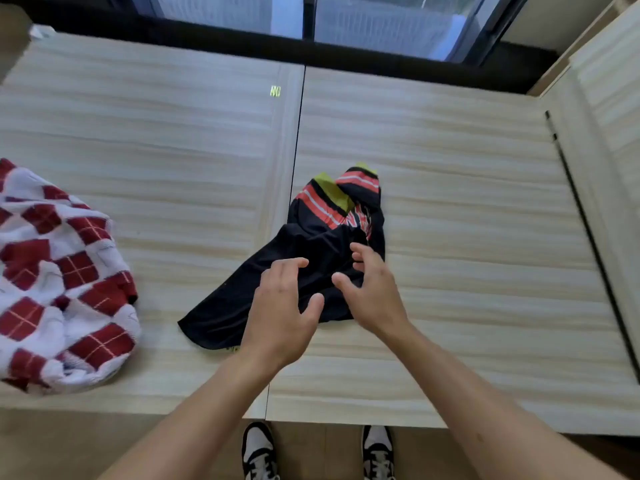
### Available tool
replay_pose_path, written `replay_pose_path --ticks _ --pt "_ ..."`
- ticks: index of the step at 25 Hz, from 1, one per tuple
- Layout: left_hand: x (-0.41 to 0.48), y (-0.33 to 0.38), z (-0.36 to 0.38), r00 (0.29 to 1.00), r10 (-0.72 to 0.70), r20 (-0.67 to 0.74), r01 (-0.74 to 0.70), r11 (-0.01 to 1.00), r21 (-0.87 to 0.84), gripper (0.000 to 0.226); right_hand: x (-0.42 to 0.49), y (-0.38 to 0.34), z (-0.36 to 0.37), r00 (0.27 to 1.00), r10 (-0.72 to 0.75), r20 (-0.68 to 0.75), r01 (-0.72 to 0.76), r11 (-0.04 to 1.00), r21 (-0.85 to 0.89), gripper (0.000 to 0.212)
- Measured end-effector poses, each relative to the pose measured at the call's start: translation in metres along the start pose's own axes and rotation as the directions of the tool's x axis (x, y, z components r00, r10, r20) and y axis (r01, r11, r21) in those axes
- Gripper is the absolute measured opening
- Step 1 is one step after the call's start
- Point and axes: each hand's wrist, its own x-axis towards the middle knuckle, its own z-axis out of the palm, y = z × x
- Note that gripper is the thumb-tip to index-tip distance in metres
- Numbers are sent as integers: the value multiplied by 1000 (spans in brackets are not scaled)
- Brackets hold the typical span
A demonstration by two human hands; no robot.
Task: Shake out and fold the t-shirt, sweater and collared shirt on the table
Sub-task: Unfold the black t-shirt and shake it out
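A crumpled black t-shirt [311,244] with red, white and yellow-green striped trim lies in a heap near the middle of the light wooden table [467,209]. My left hand [282,313] hovers over its near part with fingers spread and relaxed, holding nothing. Just to the right, my right hand [372,289] is also spread above the shirt's right side, fingers slightly bent; whether the fingertips touch the cloth I cannot tell. A red-and-white argyle sweater [59,282] lies bunched at the table's left edge. No collared shirt is in view.
A dark seam [296,161] divides the table into two tops. A window [346,19] with a dark sill runs along the far side, and a wooden panel [606,98] stands at the right. My shoes [258,452] show below the near edge.
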Motion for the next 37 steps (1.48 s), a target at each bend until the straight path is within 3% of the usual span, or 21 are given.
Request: replay_pose_path --ticks 6,11,13,16,19,21,24,25,26,27,28,29,30,32,34,37 --pt "48 -82 105 997 -48 59 47 998 29 51 128 103 62 996 19 88 10 948 -317 74" --pt "66 -124 150 994 -65 87 61 997 48 51 182 167 100 987 136 82 -99 931 -351 105" --pt "71 -133 157 992 -66 108 62 997 46 51 182 186 109 976 186 113 -136 926 -352 108" --pt "87 -139 162 991 -95 98 93 995 23 52 173 197 118 959 250 132 -217 951 -219 90" --pt "100 -136 172 989 -102 103 101 995 16 58 154 204 123 944 246 219 -196 954 -225 48" --pt "108 -137 176 992 -26 125 14 995 94 67 130 203 123 878 223 424 -109 955 -276 24" --pt "115 -148 179 967 45 251 -130 934 333 75 114 195 112 559 334 759 -114 938 -328 20" --pt "115 -155 179 955 15 296 -137 909 395 76 116 193 110 548 334 767 -124 939 -320 18" --pt "114 -162 177 944 -30 329 -125 889 440 77 122 190 107 670 304 677 -121 945 -304 15" --pt "111 -169 175 931 -81 357 -105 874 474 75 132 187 106 841 244 483 -106 950 -295 12" --pt "106 -175 174 914 -131 384 -87 861 501 70 143 186 105 961 141 236 -61 946 -317 15" --pt "102 -179 172 895 -171 412 -81 846 528 60 155 184 102 997 18 78 13 925 -379 25" --pt "97 -181 170 881 -188 435 -97 827 553 50 165 186 101 996 -73 50 88 890 -447 41" --pt "93 -179 164 862 -205 464 -151 769 621 39 181 193 101 982 -61 177 145 844 -517 68" --pt "94 -170 157 825 -225 518 -219 718 661 38 182 204 101 970 13 244 124 833 -539 70" --pt "109 -153 155 768 -257 586 -229 744 627 36 159 225 95 994 -20 107 86 746 -660 64"
